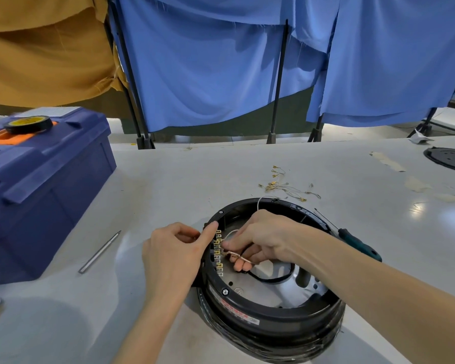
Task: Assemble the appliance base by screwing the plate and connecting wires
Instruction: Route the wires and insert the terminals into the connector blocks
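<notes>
- Black plastic base (268,311), one, is set on the grey table (168,185), near its front edge.
- Wiring is judged under way: one pale wire (237,254) is pinched by the right hand (260,237) at the row of brass terminals (218,252) inside the rim.
- The rim is pressed by the forefinger of the left hand (174,248); whether its curled fingers hold anything cannot be told.
- Two rim screws (225,292) are seen seated.
- Outward: one screwdriver (357,245), one metal rod (100,252), one heap of spare wires (284,185) (number unclear), and one black plate (449,158), apparently not yet fitted.
</notes>
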`<state>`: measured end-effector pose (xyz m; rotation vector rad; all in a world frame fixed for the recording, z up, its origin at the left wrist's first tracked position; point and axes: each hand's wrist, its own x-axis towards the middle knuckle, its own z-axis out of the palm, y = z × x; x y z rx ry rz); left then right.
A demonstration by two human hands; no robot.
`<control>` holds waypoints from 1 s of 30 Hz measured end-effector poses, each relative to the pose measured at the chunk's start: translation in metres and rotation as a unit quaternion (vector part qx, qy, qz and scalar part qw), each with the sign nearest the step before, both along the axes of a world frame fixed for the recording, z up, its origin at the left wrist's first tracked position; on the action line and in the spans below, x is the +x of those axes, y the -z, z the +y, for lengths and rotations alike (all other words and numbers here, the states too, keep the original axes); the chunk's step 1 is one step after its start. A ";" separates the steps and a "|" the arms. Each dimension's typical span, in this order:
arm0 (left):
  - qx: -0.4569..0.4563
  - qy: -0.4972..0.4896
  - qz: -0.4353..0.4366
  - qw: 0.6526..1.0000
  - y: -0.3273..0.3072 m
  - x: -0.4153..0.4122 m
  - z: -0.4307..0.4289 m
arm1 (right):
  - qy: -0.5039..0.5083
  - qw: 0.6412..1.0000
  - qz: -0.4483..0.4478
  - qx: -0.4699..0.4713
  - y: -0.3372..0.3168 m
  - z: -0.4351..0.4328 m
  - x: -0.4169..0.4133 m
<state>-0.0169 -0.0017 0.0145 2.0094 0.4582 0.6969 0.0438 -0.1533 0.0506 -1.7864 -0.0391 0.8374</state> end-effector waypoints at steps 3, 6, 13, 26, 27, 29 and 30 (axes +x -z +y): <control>0.015 0.003 0.008 1.000 -0.004 -0.002 0.003 | 0.000 1.000 0.015 -0.006 -0.002 0.001 0.003; 0.011 0.015 0.013 1.000 -0.005 -0.003 0.005 | -0.003 1.000 0.014 -0.019 -0.003 0.002 0.004; 0.018 0.017 0.032 0.999 -0.005 -0.003 0.005 | -0.008 1.000 -0.010 -0.017 -0.002 0.001 0.000; 0.040 0.018 0.028 0.999 -0.003 -0.004 -0.002 | 0.004 1.000 -0.003 -0.006 0.001 0.004 -0.002; 0.039 0.017 0.027 0.999 -0.003 -0.004 -0.003 | 0.005 1.000 0.003 -0.002 0.001 0.004 -0.001; 0.039 0.015 0.025 0.999 -0.003 -0.004 -0.003 | 0.008 1.000 0.017 0.007 0.001 0.005 -0.001; 0.041 0.015 0.024 0.999 -0.002 -0.004 -0.003 | 0.012 1.000 0.023 0.009 0.001 0.004 -0.001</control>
